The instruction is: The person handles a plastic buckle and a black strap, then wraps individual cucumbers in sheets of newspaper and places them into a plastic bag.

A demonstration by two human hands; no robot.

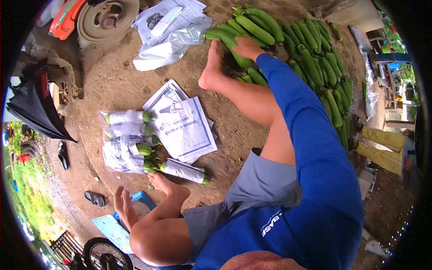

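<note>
My right hand [247,48], at the end of a blue sleeve, reaches to the far pile and has its fingers on a long green cucumber [228,44]; the fingertips are partly hidden. My left hand [125,208] hangs beside my left knee with fingers spread and nothing in it. Near my left foot lies a cucumber wrapped in printed paper [185,171]. Next to it, a clear plastic bag [122,157] contains several paper-wrapped cucumbers with their green ends showing. Loose printed sheets [186,130] are stacked on the ground between my feet.
Many cucumbers [310,63] lie in rows at the upper right. More papers [168,18] and plastic bags [164,53] lie at the top. A blue scale [143,200] stands by my left hand. Sandals [94,198] and a motorbike wheel [107,255] are at left. Another person's yellow trousers [382,148] show at right.
</note>
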